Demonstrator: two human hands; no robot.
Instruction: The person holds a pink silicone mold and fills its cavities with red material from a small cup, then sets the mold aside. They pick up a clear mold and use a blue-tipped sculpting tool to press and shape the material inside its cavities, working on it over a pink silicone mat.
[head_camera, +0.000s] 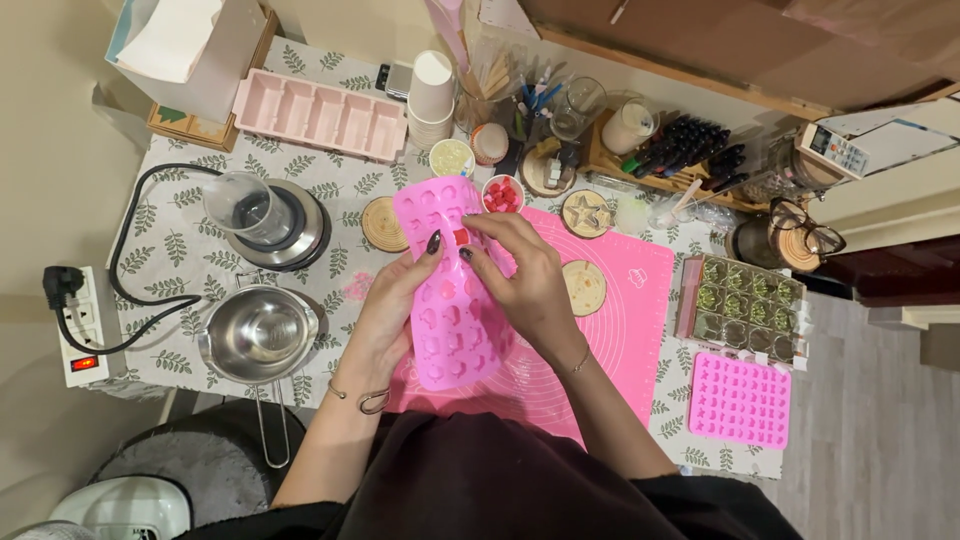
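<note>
I hold a pink silicone mould (447, 300) with several small shaped cavities above a pink mat (630, 300). My left hand (385, 305) grips its left edge, thumb on top. My right hand (525, 275) rests on the mould's right side, fingertips pinching at a small red piece (461, 236) in a cavity near the top. A small cup of red pieces (502, 194) stands just beyond the mould.
A steel pot with a handle (258, 335) and a glass beaker on a hot plate (268, 215) stand at left, a power strip (80, 325) beyond. A second pink mould (740, 400), a clear compartment box (745, 308), wooden coasters, paper cups and bottles surround the mat.
</note>
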